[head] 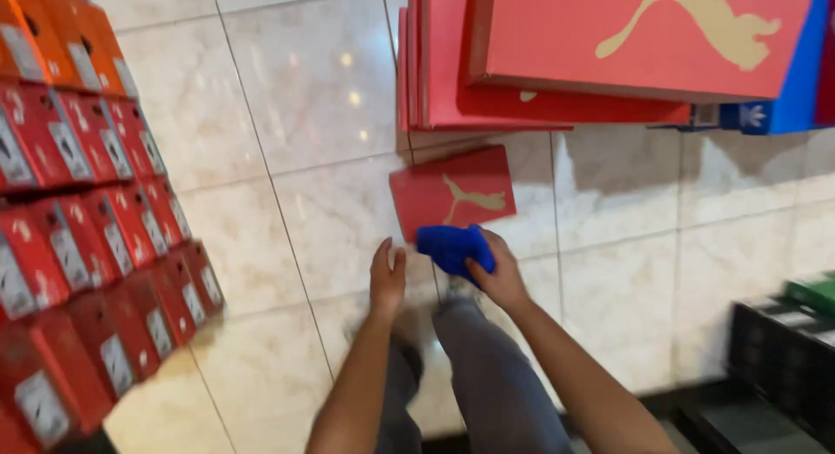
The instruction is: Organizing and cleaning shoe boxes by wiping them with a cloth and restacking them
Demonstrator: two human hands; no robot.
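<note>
Blue cloth (454, 247) was clenched in the right hand (497, 276), bunched for a compact hold above a red shoebox (452, 193) lying flat on the tiled floor (330, 97). The left hand (386, 276) was held empty, fingers loosely curled.

Glossy polished tile floor (322, 89), matt red cardboard box lid (452, 193), soft blue cloth (454, 247), matt cardboard stacked boxes (96, 219)
</note>
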